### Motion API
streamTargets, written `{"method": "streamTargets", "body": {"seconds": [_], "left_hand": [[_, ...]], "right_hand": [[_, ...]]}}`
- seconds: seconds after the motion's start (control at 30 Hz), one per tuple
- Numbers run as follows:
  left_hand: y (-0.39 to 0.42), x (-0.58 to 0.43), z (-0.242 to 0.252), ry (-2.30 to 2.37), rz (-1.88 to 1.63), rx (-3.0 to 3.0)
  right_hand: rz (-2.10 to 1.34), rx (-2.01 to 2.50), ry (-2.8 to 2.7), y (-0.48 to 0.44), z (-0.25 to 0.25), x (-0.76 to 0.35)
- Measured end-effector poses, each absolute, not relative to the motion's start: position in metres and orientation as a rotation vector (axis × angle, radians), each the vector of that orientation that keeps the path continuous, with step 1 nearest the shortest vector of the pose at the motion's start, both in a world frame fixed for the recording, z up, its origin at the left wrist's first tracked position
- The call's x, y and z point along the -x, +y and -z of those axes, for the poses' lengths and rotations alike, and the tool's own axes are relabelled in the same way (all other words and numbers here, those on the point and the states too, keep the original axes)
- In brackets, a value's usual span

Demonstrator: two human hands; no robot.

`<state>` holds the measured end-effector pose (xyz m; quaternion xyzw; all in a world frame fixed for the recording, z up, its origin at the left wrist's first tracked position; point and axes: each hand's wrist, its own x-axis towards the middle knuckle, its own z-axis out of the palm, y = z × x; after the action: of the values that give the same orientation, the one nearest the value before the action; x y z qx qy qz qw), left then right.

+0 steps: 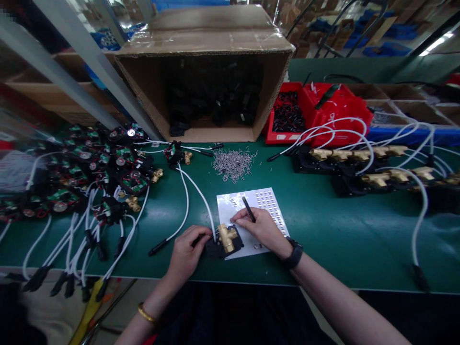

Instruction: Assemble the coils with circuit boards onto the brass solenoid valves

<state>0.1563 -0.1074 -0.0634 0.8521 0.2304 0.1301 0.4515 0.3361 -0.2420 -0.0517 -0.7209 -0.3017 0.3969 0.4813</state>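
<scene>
A black unit with a brass T-shaped fitting (228, 238) and a white cable lies near the table's front edge, partly over a white sheet (268, 213) with rows of small shiny pieces. My left hand (189, 247) has its fingers pinched at the unit's left side; what is between the fingertips is too small to make out. Just right of the fitting, my right hand (260, 227) is closed around a dark pen-like tool (248, 209), its fingertips over the sheet. A heap of small metal pins (233, 164) lies behind the sheet.
Green circuit assemblies with white cables (108, 206) crowd the left. At the back stand an open cardboard box (204, 40) with black parts and a red bin (287, 139) with small dark pieces. Black units with brass fittings (375, 179) and looping cables lie at the right.
</scene>
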Motion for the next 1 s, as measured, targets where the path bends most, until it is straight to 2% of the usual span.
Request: {"method": "streamTargets", "body": {"seconds": [0.17, 0.37, 0.57, 0.7, 1.0], "left_hand": [[-0.107, -0.158, 0.064, 0.549, -0.327, -2.142], [-0.098, -0.159, 0.062, 0.318, -0.256, -2.327], [-0.097, -0.159, 0.063, 0.126, -0.347, -2.460], [-0.098, -0.159, 0.067, 0.135, -0.424, -2.356], [-0.097, -0.155, 0.074, 0.023, -0.507, -2.341]], "right_hand": [[-0.980, 1.816, -0.792, -0.243, 0.053, -0.334], [-1.041, 1.764, -0.792, -0.243, 0.050, -0.334], [-0.647, 1.765, -1.235, -0.254, 0.062, -0.326], [-0.546, 1.720, -1.349, -0.265, 0.073, -0.324], [-0.827, 1.866, -1.516, -0.289, 0.040, -0.319]]}}
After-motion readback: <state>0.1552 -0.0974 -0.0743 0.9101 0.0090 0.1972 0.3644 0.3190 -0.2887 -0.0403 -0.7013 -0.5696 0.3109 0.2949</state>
